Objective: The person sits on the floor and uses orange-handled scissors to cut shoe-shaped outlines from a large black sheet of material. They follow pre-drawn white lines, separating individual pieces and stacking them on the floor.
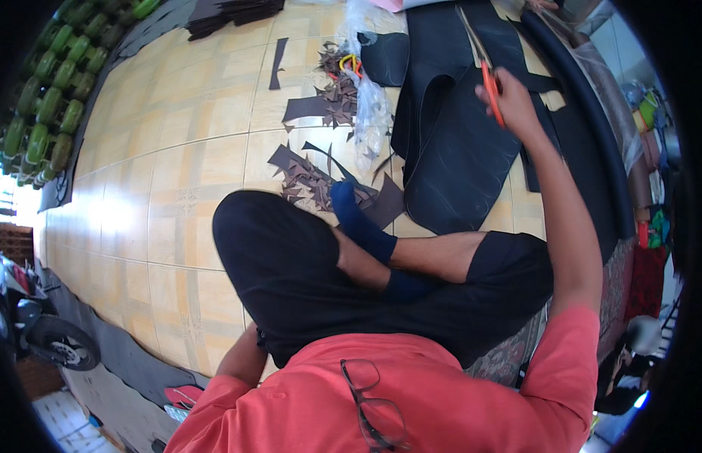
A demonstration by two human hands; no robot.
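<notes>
Floor (181,162) first: glossy beige tile, flat, decent backing, so I'd work with the stock lying flush on it. Black sheet (464,162) lies right of centre, ahead of the crossed legs (438,257); I'd flatten its curled edge before long strokes and turn the sheet rather than twist the wrist. Matte, looks flexible, rounded outline, pale curved lines on its face. Black roll (592,124) to its right: smooth tube, same dark look. Clear plastic (372,124) on the left: thin, crinkled, best clear of the blades. Brown scraps (309,181): matte pointed slivers, heaped. Right hand (515,102) grasps orange-handled scissors (486,73) over the far end of the black material, tips pointing away. Long smooth strokes, lower blade flat, should suit. Can't tell if material sits between the blades. Left hand's out of sight; can't tell its grip.
</notes>
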